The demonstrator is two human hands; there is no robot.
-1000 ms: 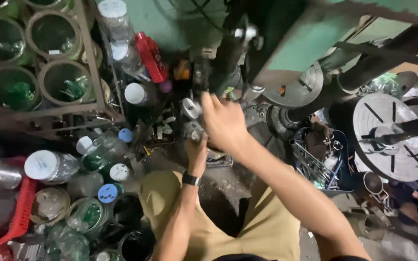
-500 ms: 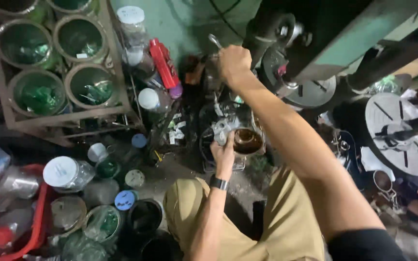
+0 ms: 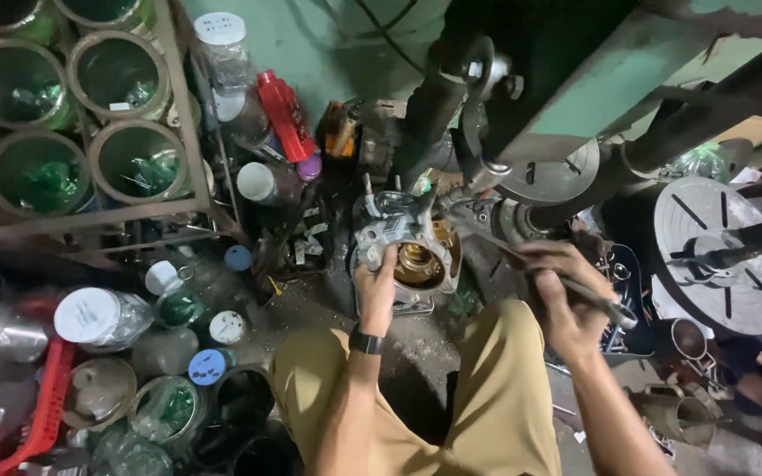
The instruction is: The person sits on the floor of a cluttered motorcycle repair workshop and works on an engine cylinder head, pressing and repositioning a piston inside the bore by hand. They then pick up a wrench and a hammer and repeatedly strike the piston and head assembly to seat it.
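Grey cast-metal housing with a brass-coloured ring in its bore [image 3: 407, 251] sits on the floor before the knees, the left hand [image 3: 376, 291] closed on its near rim while the right hand [image 3: 566, 304] grips a long steel bar [image 3: 531, 260] whose tip reaches the housing. Steadying the casting firmly looks wise, since lidded plastic jars [image 3: 99, 317] crowd the left and a round slotted metal plate [image 3: 720, 256] hems the right, leaving little swing room

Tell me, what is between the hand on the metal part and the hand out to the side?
In the head view, a long metal rod spans that gap, running from the metal housing under the left hand to the right hand, which grips it.
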